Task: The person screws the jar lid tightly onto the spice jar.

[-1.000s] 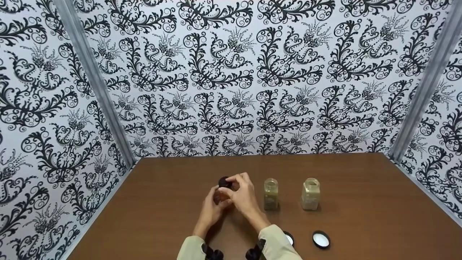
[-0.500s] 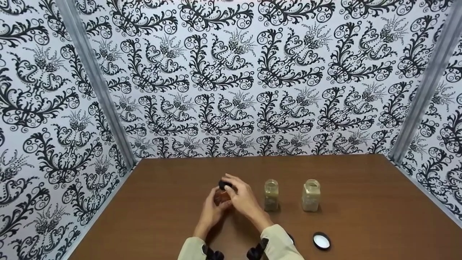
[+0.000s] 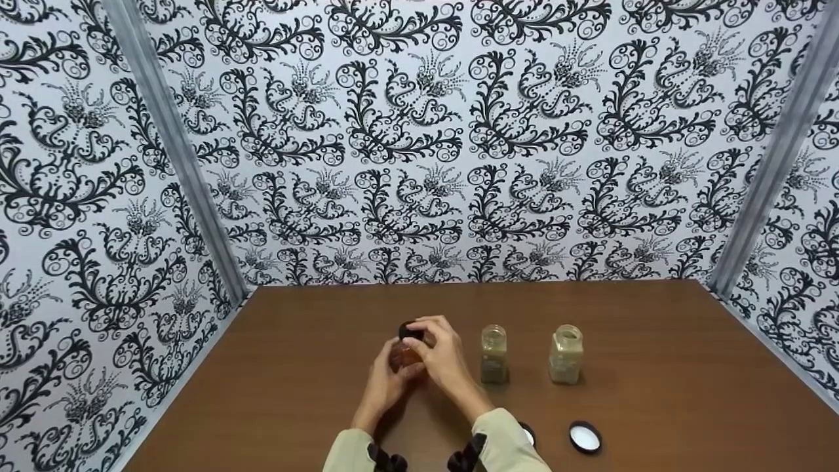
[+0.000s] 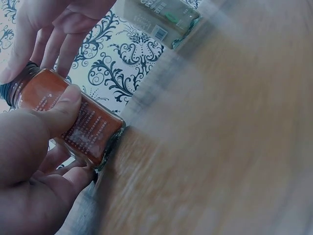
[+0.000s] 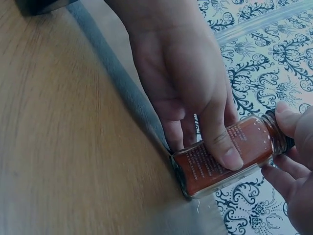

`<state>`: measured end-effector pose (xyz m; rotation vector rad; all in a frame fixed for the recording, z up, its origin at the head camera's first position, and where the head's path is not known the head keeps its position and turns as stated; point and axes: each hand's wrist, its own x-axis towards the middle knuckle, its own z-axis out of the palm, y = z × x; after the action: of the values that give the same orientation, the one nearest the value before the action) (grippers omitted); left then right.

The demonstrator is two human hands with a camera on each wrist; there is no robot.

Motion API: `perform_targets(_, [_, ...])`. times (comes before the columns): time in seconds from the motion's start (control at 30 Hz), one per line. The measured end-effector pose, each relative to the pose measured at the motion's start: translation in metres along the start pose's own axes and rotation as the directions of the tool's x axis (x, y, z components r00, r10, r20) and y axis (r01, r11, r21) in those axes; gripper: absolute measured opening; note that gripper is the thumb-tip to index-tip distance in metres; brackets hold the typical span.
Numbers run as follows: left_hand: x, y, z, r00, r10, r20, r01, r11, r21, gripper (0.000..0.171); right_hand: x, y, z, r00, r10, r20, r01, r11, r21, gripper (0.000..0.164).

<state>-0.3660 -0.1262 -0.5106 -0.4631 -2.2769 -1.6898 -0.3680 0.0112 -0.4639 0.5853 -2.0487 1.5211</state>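
- White walls [image 3: 419, 137] with black curls stand behind a brown table [image 3: 295, 373].
- Red jar [image 5: 253, 139]: upright, on or just above the table; I can't tell which.
- Left hand [image 3: 385, 382] wraps round its glass, thumb across the front.
- Right hand [image 3: 446, 360] pinches the jar's black cap [image 3: 408, 330].
- Nearby, to the right, stand a green jar [image 3: 494, 360] and a paler jar [image 3: 566, 359], tops open.
- One loose lid [image 3: 585, 437] lies closer in; another lid [image 3: 528, 434] peeks out beside the right sleeve [image 3: 506, 444].
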Motion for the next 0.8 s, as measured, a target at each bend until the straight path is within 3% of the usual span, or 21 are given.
perform_targets(0.3, [-0.0005,0.0005,0.0001,1.000,-0.017,-0.003,0.017,0.999,0.030,0.057,0.0017,0.0015,-0.0010,1.000,0.003,0.026,-0.004,0.999,0.038,0.022])
perform_targets(0.6, [-0.0016,0.0008,0.0000,1.000,-0.009,-0.003,0.009,0.999,0.037,0.056,0.0001,0.0051,-0.0001,0.995,-0.103,-0.003,0.102,0.989,-0.111,0.021])
perform_targets(0.8, [-0.0027,0.0030,-0.0007,1.000,0.001,0.010,-0.001,1.000,0.008,0.057,0.0005,0.0024,0.0018,0.999,-0.046,-0.019,0.044,0.994,-0.100,0.022])
